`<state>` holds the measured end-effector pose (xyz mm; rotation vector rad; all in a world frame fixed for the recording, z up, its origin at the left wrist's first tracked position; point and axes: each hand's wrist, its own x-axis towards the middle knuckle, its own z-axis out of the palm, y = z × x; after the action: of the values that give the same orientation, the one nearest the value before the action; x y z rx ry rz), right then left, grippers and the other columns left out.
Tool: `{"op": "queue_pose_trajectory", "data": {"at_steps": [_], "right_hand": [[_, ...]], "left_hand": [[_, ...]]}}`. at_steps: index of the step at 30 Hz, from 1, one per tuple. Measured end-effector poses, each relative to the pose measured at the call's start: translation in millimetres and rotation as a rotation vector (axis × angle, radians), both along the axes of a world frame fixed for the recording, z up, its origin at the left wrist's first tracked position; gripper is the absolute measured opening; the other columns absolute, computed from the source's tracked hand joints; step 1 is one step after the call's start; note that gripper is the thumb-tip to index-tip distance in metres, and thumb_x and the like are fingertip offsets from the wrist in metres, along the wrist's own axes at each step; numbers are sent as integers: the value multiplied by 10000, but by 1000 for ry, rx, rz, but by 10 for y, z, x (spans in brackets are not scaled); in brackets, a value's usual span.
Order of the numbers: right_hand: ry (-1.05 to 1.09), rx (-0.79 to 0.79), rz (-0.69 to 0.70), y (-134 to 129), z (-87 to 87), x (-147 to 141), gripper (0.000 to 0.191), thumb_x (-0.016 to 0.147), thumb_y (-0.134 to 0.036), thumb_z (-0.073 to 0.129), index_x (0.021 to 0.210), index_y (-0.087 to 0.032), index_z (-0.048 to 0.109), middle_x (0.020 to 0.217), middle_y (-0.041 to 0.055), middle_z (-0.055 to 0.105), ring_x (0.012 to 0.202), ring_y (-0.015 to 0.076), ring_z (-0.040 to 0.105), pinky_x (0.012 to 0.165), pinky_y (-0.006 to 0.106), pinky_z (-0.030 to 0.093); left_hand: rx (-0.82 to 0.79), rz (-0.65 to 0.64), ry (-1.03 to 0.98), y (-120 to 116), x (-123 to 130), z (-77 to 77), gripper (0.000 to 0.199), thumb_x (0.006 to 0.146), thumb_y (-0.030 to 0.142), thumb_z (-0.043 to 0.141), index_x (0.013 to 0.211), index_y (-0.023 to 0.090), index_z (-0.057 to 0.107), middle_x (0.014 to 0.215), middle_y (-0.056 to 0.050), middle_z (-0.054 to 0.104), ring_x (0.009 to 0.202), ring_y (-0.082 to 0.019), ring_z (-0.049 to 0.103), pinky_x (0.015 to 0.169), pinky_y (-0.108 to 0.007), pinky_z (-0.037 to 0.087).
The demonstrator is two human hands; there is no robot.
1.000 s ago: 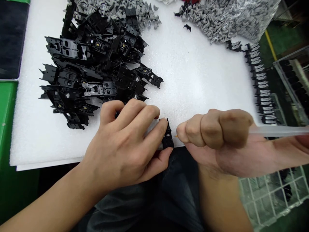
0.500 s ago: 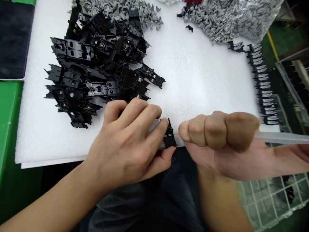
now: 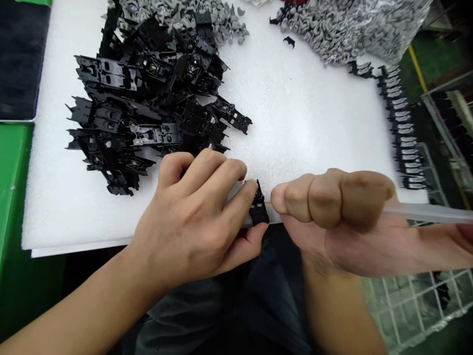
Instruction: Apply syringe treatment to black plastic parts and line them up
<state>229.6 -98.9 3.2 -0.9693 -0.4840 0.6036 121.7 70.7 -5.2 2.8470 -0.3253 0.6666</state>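
Observation:
Near the front edge of the white foam sheet, my left hand (image 3: pixel 195 217) pinches a small black plastic part (image 3: pixel 259 211) between thumb and forefinger. Much of that part is covered by the fingers. My right hand (image 3: pixel 332 207) is closed, palm up, around a slim tool whose body is hidden. A thin orange tip (image 3: pixel 269 202) shows on its left side, pointing at the black part. From the other side of the fist runs a translucent white shaft or tube (image 3: pixel 428 212). Whether the tip touches the part, I cannot tell.
A heap of black plastic assemblies (image 3: pixel 148 108) covers the left of the foam sheet (image 3: pixel 314 118). Behind lie small grey pieces (image 3: pixel 181 15) and a plastic bag of grey pieces (image 3: pixel 354 29). Black-and-grey parts (image 3: pixel 402 128) line the right edge. A wire rack (image 3: pixel 417 305) stands lower right.
The whole view has shifted very slightly. My right hand and its tool have moved a touch to the left; the left hand keeps its pinch on the black part.

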Motion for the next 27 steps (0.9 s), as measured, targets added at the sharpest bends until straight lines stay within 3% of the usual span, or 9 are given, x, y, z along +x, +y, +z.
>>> {"op": "queue_pose_trajectory", "data": {"at_steps": [10, 16, 23, 27], "right_hand": [[25, 10, 18, -17, 0, 11, 727, 998, -447, 669, 566, -229, 126, 461, -86, 84, 431, 93, 85, 539, 337, 212], [41, -39, 153, -84, -10, 51, 682, 973, -429, 699, 581, -229, 178, 494, -69, 198, 467, 111, 153, 565, 346, 245], [97, 78, 100, 50, 75, 53, 740, 1005, -648, 555, 603, -229, 97, 500, -81, 45, 439, 98, 74, 505, 337, 189], [67, 76, 151, 78, 8, 59, 722, 1021, -622, 539, 585, -231, 118, 484, -79, 63, 420, 102, 107, 502, 341, 212]], "left_hand": [[16, 24, 23, 3, -13, 3, 372, 1050, 489, 504, 1087, 175, 702, 1031, -78, 693, 978, -309, 667, 830, -476, 405], [26, 13, 16, 6, -2, 8, 368, 1046, 488, 515, 1076, 176, 708, 1034, -90, 719, 954, -309, 666, 806, -480, 408], [-14, -5, 6, -2, -5, 20, 360, 998, 442, 604, 1095, 123, 737, 1067, -131, 742, 962, -339, 671, 799, -529, 413], [-15, -7, -8, -2, -1, 9, 354, 990, 430, 600, 1100, 119, 728, 1055, -126, 730, 963, -325, 664, 805, -507, 393]]}}
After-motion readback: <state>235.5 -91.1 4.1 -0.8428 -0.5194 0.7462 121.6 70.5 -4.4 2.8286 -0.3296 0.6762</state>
